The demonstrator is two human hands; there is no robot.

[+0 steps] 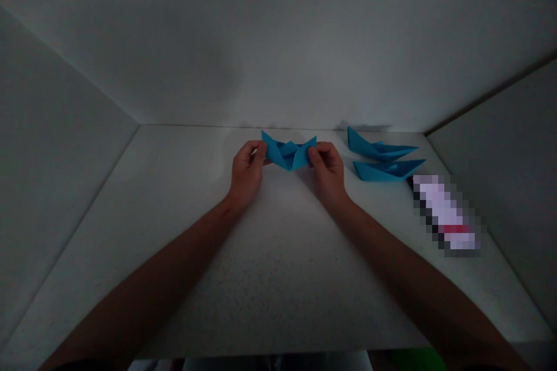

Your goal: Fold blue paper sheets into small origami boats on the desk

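A blue folded paper boat (289, 153) is stretched between my two hands, above the far part of the white table. My left hand (249, 167) pinches its left pointed end, thumb on the near face. On the other side my right hand (327, 168) grips the right end the same way. The boat's middle is folded into a V, with a small peak standing up inside. Fingers behind the paper are partly hidden.
Two more blue paper boats lie to the right, one farther back (378, 149) and one nearer (387, 170). Beside them is a blurred, pixelated flat object (446, 214). White walls (278, 40) enclose the table (174, 185) at the back and both sides.
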